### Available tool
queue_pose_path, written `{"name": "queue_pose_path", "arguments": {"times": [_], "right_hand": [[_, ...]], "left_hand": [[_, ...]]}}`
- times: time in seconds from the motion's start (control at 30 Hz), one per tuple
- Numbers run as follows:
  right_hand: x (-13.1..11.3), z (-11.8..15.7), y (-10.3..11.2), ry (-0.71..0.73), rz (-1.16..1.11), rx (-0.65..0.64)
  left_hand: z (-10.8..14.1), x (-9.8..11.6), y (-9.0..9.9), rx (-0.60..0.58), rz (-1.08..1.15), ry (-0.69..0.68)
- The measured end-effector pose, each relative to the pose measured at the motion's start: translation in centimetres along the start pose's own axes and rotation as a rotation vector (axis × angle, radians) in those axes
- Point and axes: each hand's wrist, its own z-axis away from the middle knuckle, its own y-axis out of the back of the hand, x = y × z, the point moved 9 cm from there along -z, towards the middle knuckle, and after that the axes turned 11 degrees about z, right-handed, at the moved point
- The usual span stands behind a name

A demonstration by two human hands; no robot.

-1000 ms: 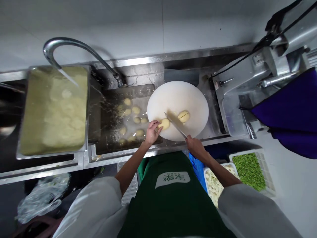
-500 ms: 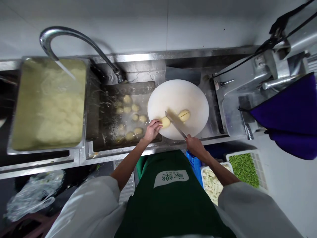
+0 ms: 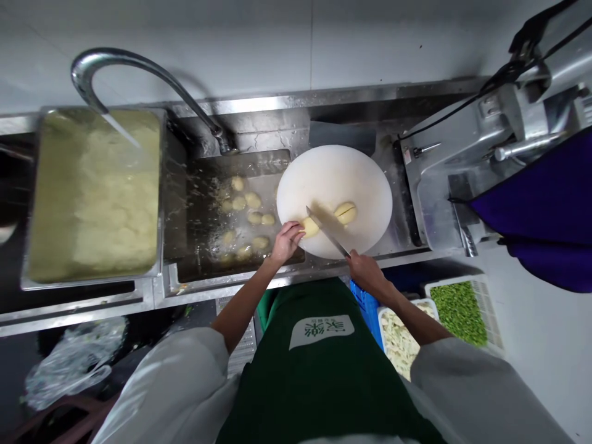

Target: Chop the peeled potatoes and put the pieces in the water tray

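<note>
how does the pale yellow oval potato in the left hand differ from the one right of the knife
The left hand grips the held pale yellow oval potato; no hand touches the other pale yellow oval potato. The other potato shows a dark lengthwise line; the held potato shows none where visible. Both rest on the white oval board.

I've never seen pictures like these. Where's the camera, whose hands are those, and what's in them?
No machine here: one camera, worn on a person's head, looks down over their dark green apron. Their bare left hand steadies a pale yellow oval potato on an oval-looking white cutting board. Their bare right hand grips a steel knife, its blade at that potato's end. A slit pale yellow potato lies on the blade's other side. To the left, more potatoes sit in a rectangular steel sink, and a curved chrome tap runs into a metal tub.
</note>
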Motion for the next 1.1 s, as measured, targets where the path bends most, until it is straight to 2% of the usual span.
{"name": "queue_pose_path", "arguments": {"times": [0.4, 0.53, 0.67, 0.9, 1.0, 1.1], "right_hand": [[-0.5, 0.0, 0.4, 0.002, 0.018, -0.034], [-0.8, -0.3, 0.3, 0.015, 0.021, -0.001], [-1.2, -0.6, 0.0, 0.005, 0.017, -0.040], [-1.9, 0.6, 1.3, 0.018, -0.008, -0.025], [-2.2, 0.3, 0.7, 0.029, 0.002, -0.046], [-2.5, 0.1, 0.9, 0.054, 0.008, -0.002]], "left_hand": [[0.2, 0.9, 0.5, 0.089, 0.037, -0.136], [0.2, 1.1, 0.4, 0.063, 0.028, -0.105], [-0.4, 1.9, 0.2, 0.062, -0.018, -0.135], [-1.4, 2.9, -1.7, -0.056, -0.216, -0.214], [-1.1, 2.8, -1.6, -0.047, -0.214, -0.204], [-0.9, 2.8, -1.4, -0.023, -0.204, -0.203]]}}
